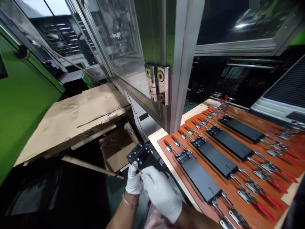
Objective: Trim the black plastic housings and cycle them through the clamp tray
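Black part held in your gloved hands, left of the orange board

You have the black part (pixel 138 154) up off any surface in the near middle of the scene, tilted, with small round metal fittings along its upper face. Your left hand (pixel 134 179), in a white glove with a bangle (pixel 130 202) at the wrist, grips its near left edge. Your right hand (pixel 160 192), also in a white glove, is curled close beside your left at the near side; you cannot tell whether it grasps anything.

To the right, the orange board (pixel 250 115) lies on pale wood (pixel 157 136). Four black panels (pixel 200 178) sit on it in a row running near to far, with metal latches (pixel 244 194) with red handles at both ends. On the left are a cardboard sheet (pixel 78 111) and, below it, an open box (pixel 119 149). Beyond your hands stands a metal frame (pixel 183 63) with a hinge (pixel 157 84); a green panel (pixel 21 95) fills the far left.
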`<state>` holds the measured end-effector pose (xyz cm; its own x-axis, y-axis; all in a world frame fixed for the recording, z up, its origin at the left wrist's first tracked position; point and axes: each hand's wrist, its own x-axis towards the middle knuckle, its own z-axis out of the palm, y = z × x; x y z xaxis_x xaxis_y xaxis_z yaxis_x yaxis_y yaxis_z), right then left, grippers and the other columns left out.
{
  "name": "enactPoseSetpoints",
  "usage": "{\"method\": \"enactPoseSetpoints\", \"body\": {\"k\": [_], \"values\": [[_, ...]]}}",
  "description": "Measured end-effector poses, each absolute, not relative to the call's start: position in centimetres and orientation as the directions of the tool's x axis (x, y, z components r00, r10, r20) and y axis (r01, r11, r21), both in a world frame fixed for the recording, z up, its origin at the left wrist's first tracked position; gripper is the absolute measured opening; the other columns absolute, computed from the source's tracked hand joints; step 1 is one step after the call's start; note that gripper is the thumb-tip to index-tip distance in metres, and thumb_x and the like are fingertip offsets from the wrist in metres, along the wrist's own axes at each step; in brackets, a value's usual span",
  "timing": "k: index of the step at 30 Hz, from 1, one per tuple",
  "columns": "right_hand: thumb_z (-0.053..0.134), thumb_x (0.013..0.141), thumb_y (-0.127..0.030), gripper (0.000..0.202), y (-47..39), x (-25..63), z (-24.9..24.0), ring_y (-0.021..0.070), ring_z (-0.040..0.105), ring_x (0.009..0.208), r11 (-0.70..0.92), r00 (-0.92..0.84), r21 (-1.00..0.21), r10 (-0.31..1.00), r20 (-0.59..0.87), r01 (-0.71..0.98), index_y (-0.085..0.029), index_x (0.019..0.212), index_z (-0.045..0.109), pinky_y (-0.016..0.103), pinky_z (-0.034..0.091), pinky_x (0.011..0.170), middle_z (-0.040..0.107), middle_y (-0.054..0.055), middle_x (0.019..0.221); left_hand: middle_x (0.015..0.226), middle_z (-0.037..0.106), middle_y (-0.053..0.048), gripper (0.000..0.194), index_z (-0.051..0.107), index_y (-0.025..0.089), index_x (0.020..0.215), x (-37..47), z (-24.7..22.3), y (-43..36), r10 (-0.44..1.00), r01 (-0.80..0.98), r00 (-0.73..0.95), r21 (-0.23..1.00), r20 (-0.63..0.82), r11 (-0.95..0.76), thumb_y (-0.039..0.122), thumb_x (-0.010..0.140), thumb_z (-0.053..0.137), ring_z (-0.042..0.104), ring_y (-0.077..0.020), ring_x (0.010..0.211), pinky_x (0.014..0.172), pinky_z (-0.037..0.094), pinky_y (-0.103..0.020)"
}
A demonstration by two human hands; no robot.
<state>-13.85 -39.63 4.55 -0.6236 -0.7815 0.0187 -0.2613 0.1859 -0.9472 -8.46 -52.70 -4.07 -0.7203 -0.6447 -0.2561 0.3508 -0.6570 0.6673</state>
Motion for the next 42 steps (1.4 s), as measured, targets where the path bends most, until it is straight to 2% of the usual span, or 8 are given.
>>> {"method": "enactPoseSetpoints", "body": {"k": [6, 13, 20, 25, 30, 33, 36, 42], "values": [[0.039, 0.097, -0.031, 0.036, -36.5, -17.9, 4.3, 0.0189, 0.069, 0.081, 0.243, -0.664, -0.880, -0.740, 0.103, -0.408, -0.020, 0.110, 0.070, 0.026, 0.052, 0.072, 0.074, 0.009, 0.099, 0.084, 0.077, -0.002, 0.038, 0.075, 0.024, 0.085, -8.2, -2.3, -53.5, -0.787, 0.432, -0.598, 0.765, -0.153, -0.477, 0.044, 0.055, 0.086, 0.070, -0.0295, 0.098, 0.098, 0.051, -0.043], [0.039, 0.096, -0.025, 0.036, -35.3, -18.8, 4.6, 0.0207, 0.071, 0.090, 0.364, -0.609, -0.728, -0.787, 0.094, -0.582, -0.023, 0.110, 0.072, 0.028, 0.051, 0.077, 0.075, 0.008, 0.102, 0.105, 0.075, -0.009, 0.059, 0.074, 0.023, 0.102, -7.2, -0.4, -54.0, -0.724, 0.437, -0.689, 0.817, 0.035, -0.376, 0.047, 0.050, 0.089, 0.061, -0.0372, 0.117, 0.108, 0.042, -0.049], [0.041, 0.090, -0.018, 0.039, -35.1, -18.2, 4.3, 0.0220, 0.071, 0.069, 0.313, -0.498, -0.589, -0.849, 0.179, -0.745, -0.023, 0.112, 0.072, 0.028, 0.050, 0.061, 0.074, 0.007, 0.081, 0.114, 0.072, -0.011, 0.072, 0.070, 0.023, 0.114, -7.1, 0.4, -53.9, -0.719, 0.408, -0.682, 0.887, 0.139, -0.216, 0.056, 0.052, 0.086, 0.058, -0.0388, 0.121, 0.112, 0.037, -0.053], [0.040, 0.094, -0.022, 0.036, -34.8, -16.2, 4.4, 0.0188, 0.070, 0.076, 0.243, -0.528, -0.730, -0.828, 0.186, -0.639, -0.022, 0.109, 0.073, 0.024, 0.052, 0.067, 0.075, 0.007, 0.089, 0.124, 0.068, -0.011, 0.073, 0.066, 0.024, 0.123, -7.7, 0.4, -53.6, -0.703, 0.408, -0.680, 0.904, 0.207, -0.128, 0.059, 0.060, 0.081, 0.057, -0.0378, 0.123, 0.114, 0.035, -0.053], [0.041, 0.098, -0.029, 0.037, -35.1, -16.0, 5.8, 0.0138, 0.065, 0.060, 0.192, -0.514, -0.891, -0.856, 0.053, -0.411, -0.022, 0.082, 0.073, 0.020, 0.051, 0.056, 0.070, 0.001, 0.069, 0.119, 0.071, -0.010, 0.070, 0.067, 0.025, 0.123, -7.7, -0.2, -53.9, -0.707, 0.441, -0.671, 0.886, 0.223, -0.139, 0.058, 0.062, 0.080, 0.061, -0.0359, 0.119, 0.112, 0.038, -0.051], [0.043, 0.097, -0.030, 0.035, -35.4, -16.8, 6.3, 0.0189, 0.072, 0.083, 0.180, -0.630, -0.945, -0.776, 0.036, -0.275, -0.019, 0.101, 0.076, 0.025, 0.058, 0.074, 0.076, 0.006, 0.094, 0.117, 0.072, -0.009, 0.067, 0.068, 0.027, 0.120, -7.4, -0.9, -54.2, -0.699, 0.444, -0.679, 0.884, 0.226, -0.145, 0.057, 0.061, 0.081, 0.064, -0.0336, 0.112, 0.109, 0.041, -0.049], [0.045, 0.095, -0.030, 0.036, -35.4, -16.8, 5.7, 0.0226, 0.072, 0.096, 0.190, -0.678, -0.934, -0.732, 0.070, -0.301, -0.019, 0.112, 0.075, 0.029, 0.059, 0.082, 0.075, 0.010, 0.106, 0.117, 0.072, -0.007, 0.068, 0.067, 0.029, 0.121, -7.2, -1.3, -54.2, -0.688, 0.431, -0.695, 0.888, 0.211, -0.163, 0.055, 0.060, 0.083, 0.065, -0.0325, 0.111, 0.108, 0.042, -0.048], [0.053, 0.093, -0.036, 0.030, -34.9, -15.9, 4.7, 0.0218, 0.073, 0.090, 0.164, -0.645, -0.914, -0.754, 0.126, -0.371, -0.023, 0.104, 0.078, 0.027, 0.059, 0.079, 0.077, 0.008, 0.097, 0.116, 0.072, -0.008, 0.062, 0.071, 0.027, 0.115, -7.4, -0.9, -53.6, -0.698, 0.457, -0.688, 0.866, 0.200, -0.203, 0.053, 0.060, 0.082, 0.064, -0.0338, 0.113, 0.109, 0.041, -0.049]]}}
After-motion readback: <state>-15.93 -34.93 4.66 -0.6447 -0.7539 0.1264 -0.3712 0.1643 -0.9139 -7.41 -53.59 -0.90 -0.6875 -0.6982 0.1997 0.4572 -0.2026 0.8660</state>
